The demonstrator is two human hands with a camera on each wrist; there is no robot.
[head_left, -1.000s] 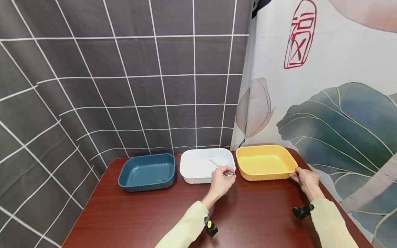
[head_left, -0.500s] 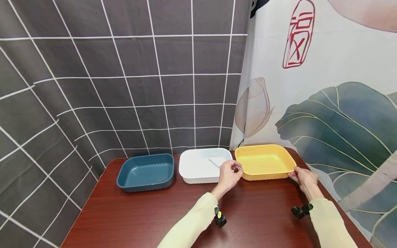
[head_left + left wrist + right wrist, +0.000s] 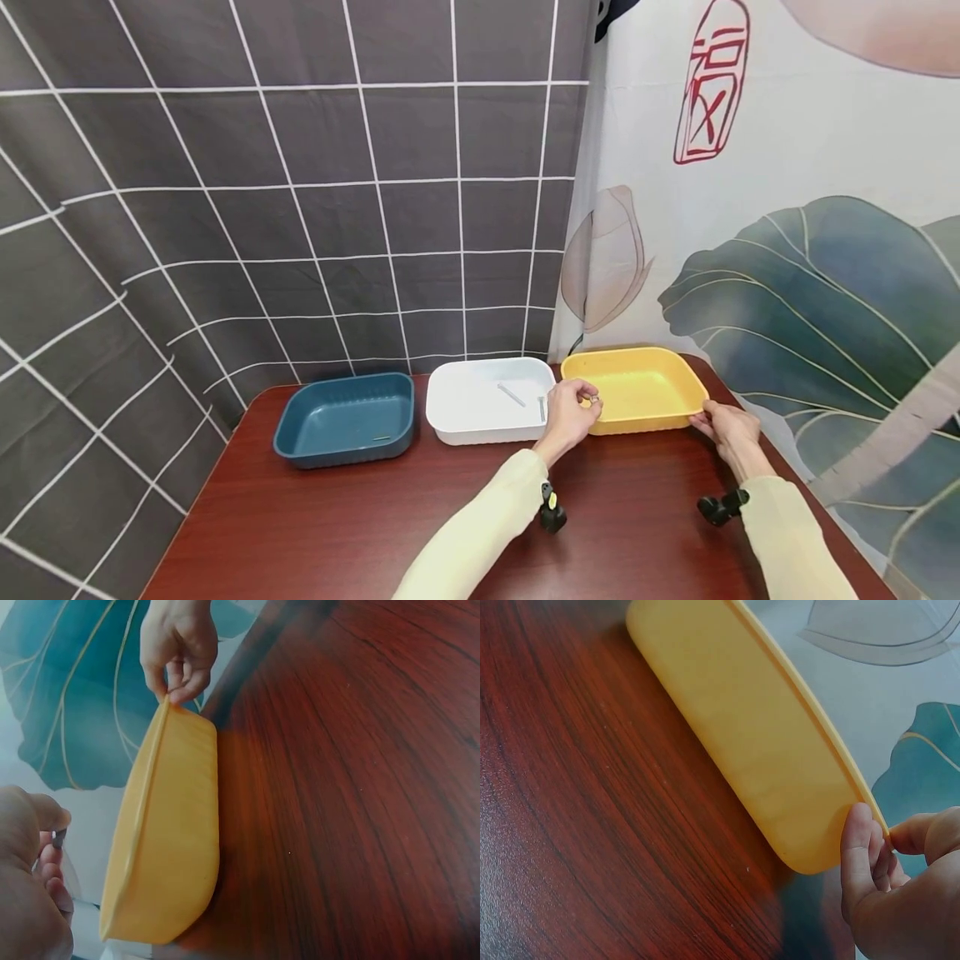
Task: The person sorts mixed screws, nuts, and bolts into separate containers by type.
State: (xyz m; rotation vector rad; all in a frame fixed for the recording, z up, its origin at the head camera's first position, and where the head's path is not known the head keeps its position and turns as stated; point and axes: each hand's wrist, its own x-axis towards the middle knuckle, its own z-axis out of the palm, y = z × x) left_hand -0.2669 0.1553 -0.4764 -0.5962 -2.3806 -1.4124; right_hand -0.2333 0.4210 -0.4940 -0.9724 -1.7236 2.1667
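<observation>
My left hand (image 3: pixel 570 415) pinches a small grey metal piece (image 3: pixel 59 838) between thumb and fingertips, over the near left corner of the yellow tray (image 3: pixel 637 383). The piece is mostly hidden by the fingers, and I cannot tell its kind. My right hand (image 3: pixel 731 427) grips the tray's near right corner, thumb and fingers on either side of the rim, as the right wrist view shows. Just left of my left hand stands a white tray (image 3: pixel 461 408). In it lie a pale thin rod (image 3: pixel 512 394) and a short metal bolt-like piece (image 3: pixel 542 408).
A blue tray (image 3: pixel 341 417) stands at the left, with a small slim piece (image 3: pixel 382 438) on its floor. All three trays line the back of the brown wooden table (image 3: pixel 360 525). Behind them hang a grey checked cloth (image 3: pixel 315 208) and a leaf-patterned curtain (image 3: pixel 825 300).
My left hand has moved right with the small metal piece, from the white tray to the yellow tray's corner, uncovering the bolt-like piece. My right hand keeps its grip on the yellow tray.
</observation>
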